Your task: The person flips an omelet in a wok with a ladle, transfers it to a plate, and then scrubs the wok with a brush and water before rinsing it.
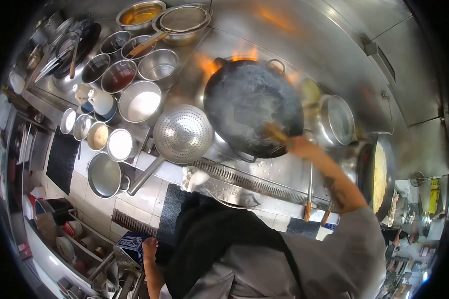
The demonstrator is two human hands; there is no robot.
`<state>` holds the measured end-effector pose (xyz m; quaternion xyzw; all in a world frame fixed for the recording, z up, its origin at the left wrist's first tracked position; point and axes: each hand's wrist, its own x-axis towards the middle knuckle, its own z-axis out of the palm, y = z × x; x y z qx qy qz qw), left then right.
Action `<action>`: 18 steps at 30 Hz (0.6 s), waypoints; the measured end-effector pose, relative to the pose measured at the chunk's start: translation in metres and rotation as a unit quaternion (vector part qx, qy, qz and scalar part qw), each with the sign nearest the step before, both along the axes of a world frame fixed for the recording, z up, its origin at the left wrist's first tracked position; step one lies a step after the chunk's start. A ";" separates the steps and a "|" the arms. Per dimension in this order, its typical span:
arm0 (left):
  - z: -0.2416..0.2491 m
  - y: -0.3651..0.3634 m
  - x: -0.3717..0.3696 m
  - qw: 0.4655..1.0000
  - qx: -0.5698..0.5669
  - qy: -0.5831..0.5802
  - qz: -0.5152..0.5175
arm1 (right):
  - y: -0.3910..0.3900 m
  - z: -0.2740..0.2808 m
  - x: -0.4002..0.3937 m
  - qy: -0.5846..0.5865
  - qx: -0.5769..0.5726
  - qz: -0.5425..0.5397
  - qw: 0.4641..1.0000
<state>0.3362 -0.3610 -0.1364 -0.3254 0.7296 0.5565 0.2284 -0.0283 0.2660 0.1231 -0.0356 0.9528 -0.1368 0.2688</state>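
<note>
Your right hand (298, 145) grips a wooden handle (277, 133) over the wok's (249, 104) near rim; flames lick its far edge. Your left hand (149, 246) hangs low, well below the wok; I cannot tell its grip. A strainer (183, 133) rests just left.

It was a commercial restaurant kitchen: a big black wok (252, 107) sat over open flames on a steel cooking range (264, 182), beside rows of metal seasoning bowls (134, 74), a perforated strainer (183, 133) and stainless walls.
</note>
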 end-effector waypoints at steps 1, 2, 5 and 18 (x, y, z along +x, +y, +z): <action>-0.006 0.000 0.003 1.000 0.007 -0.004 0.005 | 0.019 0.004 -0.012 0.022 -0.007 -0.015 1.000; -0.015 0.000 0.004 1.000 0.015 -0.006 0.008 | 0.038 0.008 -0.023 0.044 -0.015 -0.030 0.998; -0.019 -0.004 -0.002 0.991 0.079 -0.110 -0.007 | 0.052 -0.039 -0.027 0.148 0.097 -0.047 0.983; 0.126 0.055 -0.108 0.990 0.139 0.015 -0.011 | -0.142 -0.044 -0.088 0.047 -0.272 -0.127 0.953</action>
